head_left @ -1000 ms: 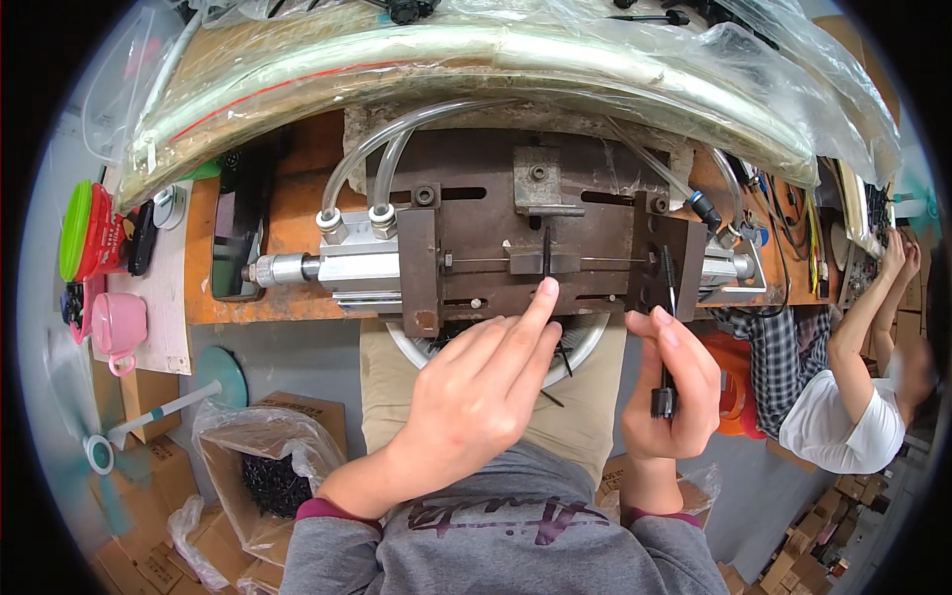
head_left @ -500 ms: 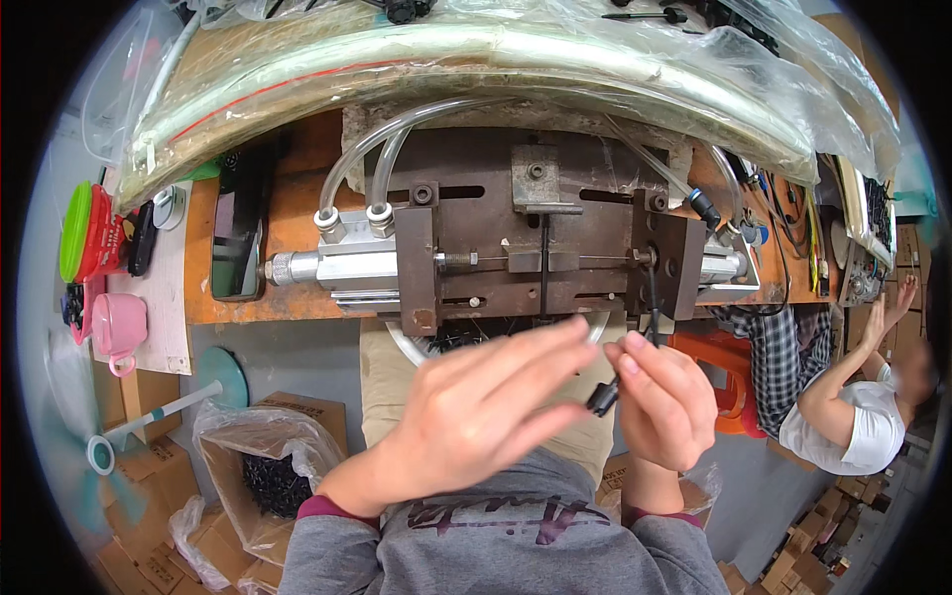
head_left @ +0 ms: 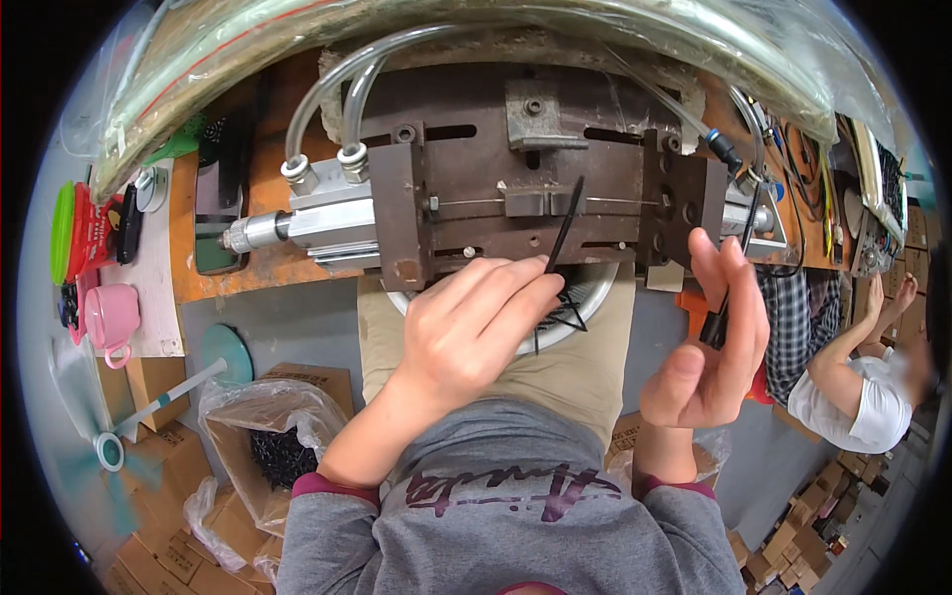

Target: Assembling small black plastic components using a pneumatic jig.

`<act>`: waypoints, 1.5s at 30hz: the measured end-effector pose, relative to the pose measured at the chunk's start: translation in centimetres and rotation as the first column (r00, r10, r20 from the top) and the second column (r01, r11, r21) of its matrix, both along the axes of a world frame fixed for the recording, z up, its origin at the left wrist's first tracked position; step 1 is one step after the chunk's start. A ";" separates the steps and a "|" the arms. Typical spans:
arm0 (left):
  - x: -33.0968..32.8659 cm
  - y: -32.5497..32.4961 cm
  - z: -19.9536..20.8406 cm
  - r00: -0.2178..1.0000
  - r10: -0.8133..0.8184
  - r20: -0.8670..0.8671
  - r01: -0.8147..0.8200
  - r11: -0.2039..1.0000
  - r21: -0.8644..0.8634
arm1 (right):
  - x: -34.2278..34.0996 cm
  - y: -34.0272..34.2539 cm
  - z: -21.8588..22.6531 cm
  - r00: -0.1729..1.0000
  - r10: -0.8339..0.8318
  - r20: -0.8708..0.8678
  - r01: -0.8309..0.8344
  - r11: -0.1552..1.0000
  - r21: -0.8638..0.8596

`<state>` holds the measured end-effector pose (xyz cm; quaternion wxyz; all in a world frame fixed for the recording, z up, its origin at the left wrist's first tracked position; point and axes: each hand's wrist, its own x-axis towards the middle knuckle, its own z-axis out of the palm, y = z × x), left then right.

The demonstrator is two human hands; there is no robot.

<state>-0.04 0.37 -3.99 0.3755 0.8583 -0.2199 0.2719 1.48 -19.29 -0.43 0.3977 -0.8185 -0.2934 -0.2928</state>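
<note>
While the left hand (head_left: 474, 325) pinches a slim, straight black stick (head_left: 568, 222) that slants away from its fingertips over a dark brown metal fixture (head_left: 474, 164), the right hand (head_left: 732, 347) is spread, its thumb well apart from its fingers, and a black rod with a thicker end (head_left: 714, 331) lies along those fingers, though whether they grip it I cannot tell. Partly hidden below the left hand, a round, white-rimmed container (head_left: 599, 300) holds thin black pieces, and farther out a silver metal cylinder (head_left: 334, 220) adjoins the fixture's left end.

Room between hands (head_left: 476, 327), metal fixture (head_left: 466, 164) beyond
</note>
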 end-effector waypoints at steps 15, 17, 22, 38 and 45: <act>-0.4 -0.4 3.2 0.991 0.130 -0.038 -0.114 0.952 0.284 | -0.6 -0.1 0.7 0.999 -0.002 -0.035 0.005 0.998 0.061; 0.0 -0.5 3.6 0.991 0.123 -0.048 -0.104 0.953 0.286 | -0.7 0.4 0.7 0.998 -0.050 -0.045 0.052 0.998 0.045; -0.1 -0.4 3.8 0.987 0.128 -0.098 -0.093 0.947 0.307 | -0.8 1.0 1.4 0.992 -0.038 -0.124 0.032 0.998 -0.047; -3.2 3.3 4.7 0.817 -0.204 -0.539 0.270 0.962 0.045 | 0.8 2.9 0.5 0.971 0.089 -0.222 -0.174 0.899 -0.401; -4.4 3.0 -5.1 0.607 -0.080 -0.790 0.371 0.909 0.192 | 1.4 4.0 0.8 0.992 0.062 -0.113 -0.110 0.861 -0.496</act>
